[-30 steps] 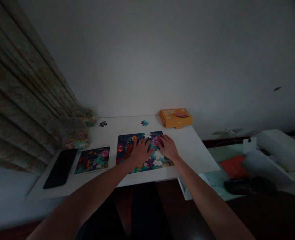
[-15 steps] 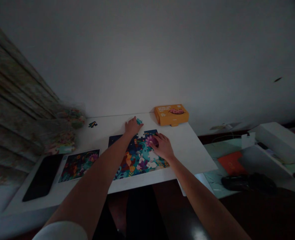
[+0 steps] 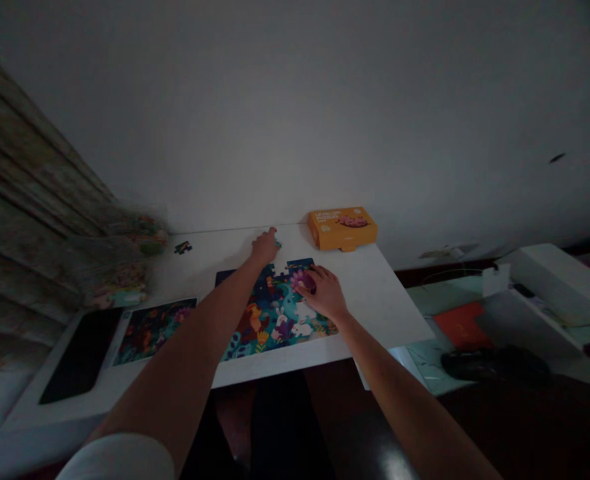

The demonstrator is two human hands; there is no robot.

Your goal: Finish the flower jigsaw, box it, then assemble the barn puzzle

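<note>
A jigsaw puzzle with rabbits and plants on a dark, teal-toned forest scene lies on the white table. A gap shows at its top edge. Beyond that edge, my left hand has its fingers closed around a small teal puzzle piece, mostly hidden by the fingers. My right hand rests on the puzzle's upper right part, fingers stretched out beside a purple shape. A loose puzzle piece sits apart at the table's back left.
An orange puzzle box stands at the back right against the wall. On the left are a printed reference picture, a black phone-like slab and clear plastic bags with colourful contents. A curtain hangs beside them.
My left hand has turned a little over the teal piece, which now shows less. My right hand stays on the puzzle. The view has shifted slightly.
</note>
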